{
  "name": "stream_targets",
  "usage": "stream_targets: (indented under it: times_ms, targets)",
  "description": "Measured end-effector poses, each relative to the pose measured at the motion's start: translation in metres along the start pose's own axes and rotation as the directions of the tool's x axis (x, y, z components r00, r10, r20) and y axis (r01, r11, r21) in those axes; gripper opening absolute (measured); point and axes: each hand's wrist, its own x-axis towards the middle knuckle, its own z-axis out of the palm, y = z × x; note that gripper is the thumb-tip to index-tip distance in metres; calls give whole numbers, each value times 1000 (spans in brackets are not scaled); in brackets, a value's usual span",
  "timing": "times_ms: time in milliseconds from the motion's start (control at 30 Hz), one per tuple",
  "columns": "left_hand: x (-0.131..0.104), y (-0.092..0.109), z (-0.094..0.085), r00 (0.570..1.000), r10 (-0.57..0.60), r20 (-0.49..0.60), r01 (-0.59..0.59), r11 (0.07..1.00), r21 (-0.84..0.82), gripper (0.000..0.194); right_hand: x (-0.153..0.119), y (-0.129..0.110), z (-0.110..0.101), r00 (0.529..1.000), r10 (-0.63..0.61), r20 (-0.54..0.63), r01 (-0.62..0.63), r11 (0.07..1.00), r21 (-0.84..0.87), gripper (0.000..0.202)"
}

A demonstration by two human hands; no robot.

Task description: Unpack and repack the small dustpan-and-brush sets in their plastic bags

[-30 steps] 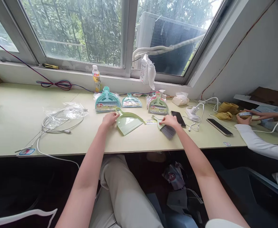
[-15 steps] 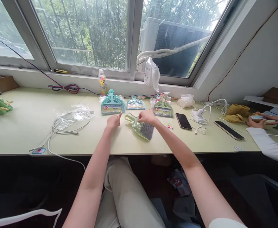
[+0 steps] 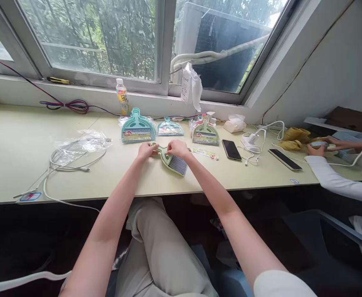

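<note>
A small green dustpan lies tilted on the table, handle toward the upper left. Nested in it is a hand brush with grey bristles. My left hand has its fingers closed on the end of the dustpan's handle. Bent over the brush from above, my right hand pinches it near the top of the bristles; its fingertips are partly hidden. Behind my hands stand a blue dustpan set, a smaller blue set and a green-and-pink set, in clear wrapping.
A printed card strip lies right of my right hand, then a phone and another phone. White cable and clear plastic wrap lie left. A bottle stands by the window. A co-worker's hands are far right.
My left hand has moved onto the dustpan's handle, from just beside it. My right hand stays at the brush. The whole view has shifted as the camera turned.
</note>
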Motion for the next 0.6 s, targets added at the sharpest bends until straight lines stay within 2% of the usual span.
stream_targets:
  times_ms: [67, 200, 333, 500, 600]
  targets:
    - [2, -2, 2, 999, -49, -10, 46, 984, -171, 31, 1, -4, -1, 1000, 8, 3, -8, 1000, 0, 17]
    - [0, 1, 0, 997, -51, -55, 33, 953, -300, 24, 4, -17, -7, 1000, 6, -2, -6, 999, -36, 21]
    - [-3, 6, -4, 992, -66, -104, 29, 945, -325, 19, 7, -27, -14, 1000, -19, 8, 20, 996, -90, 24]
    - [-1, 6, -4, 989, -75, -129, 33, 952, -304, 14, 7, -19, -13, 991, -126, 45, 129, 989, -75, 22]
    - [-1, 3, -4, 991, -51, -125, 12, 955, -295, 15, 0, -16, -7, 985, -171, 21, 172, 980, -101, 25]
